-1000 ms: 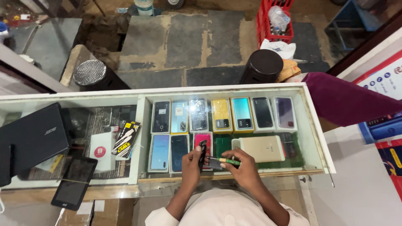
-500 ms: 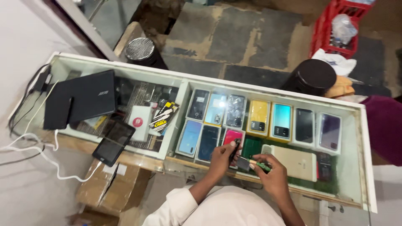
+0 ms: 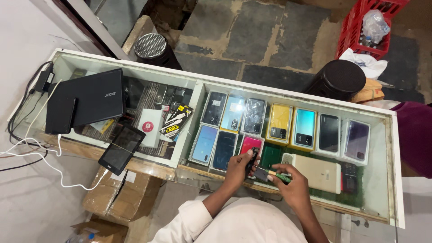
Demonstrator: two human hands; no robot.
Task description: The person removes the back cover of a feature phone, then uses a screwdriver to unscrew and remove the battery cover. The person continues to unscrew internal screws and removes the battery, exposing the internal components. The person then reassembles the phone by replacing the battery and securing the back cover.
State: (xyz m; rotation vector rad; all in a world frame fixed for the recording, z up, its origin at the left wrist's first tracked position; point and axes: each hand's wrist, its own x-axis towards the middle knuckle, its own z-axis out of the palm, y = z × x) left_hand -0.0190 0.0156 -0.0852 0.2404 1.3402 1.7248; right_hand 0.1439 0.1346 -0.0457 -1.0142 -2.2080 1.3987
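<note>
We take the glass display counter [image 3: 288, 92] as our landmark. On its far left end lies a closed black laptop [image 3: 92, 96], with white and black cables [image 3: 27, 148] trailing off the counter's left edge. Just right of the laptop, at the counter's near rim, rests a black tablet [image 3: 120, 147]. Beneath the near left edge stand cardboard boxes [image 3: 119, 195]. Under the glass in the right section we see two rows of phones [image 3: 270, 123]. Above the counter's near edge, right of centre, our left hand [image 3: 237, 167] grips a small dark phone [image 3: 252, 161] held upright, fingers pressed around it. Just to its right our right hand [image 3: 293, 185] pinches a green-handled screwdriver [image 3: 280, 176], its tip pointing toward the phone; whether it touches we cannot tell. Beyond the counter's far right edge stands a black round stool [image 3: 337, 80], and farther back a red crate [image 3: 365, 24].
</note>
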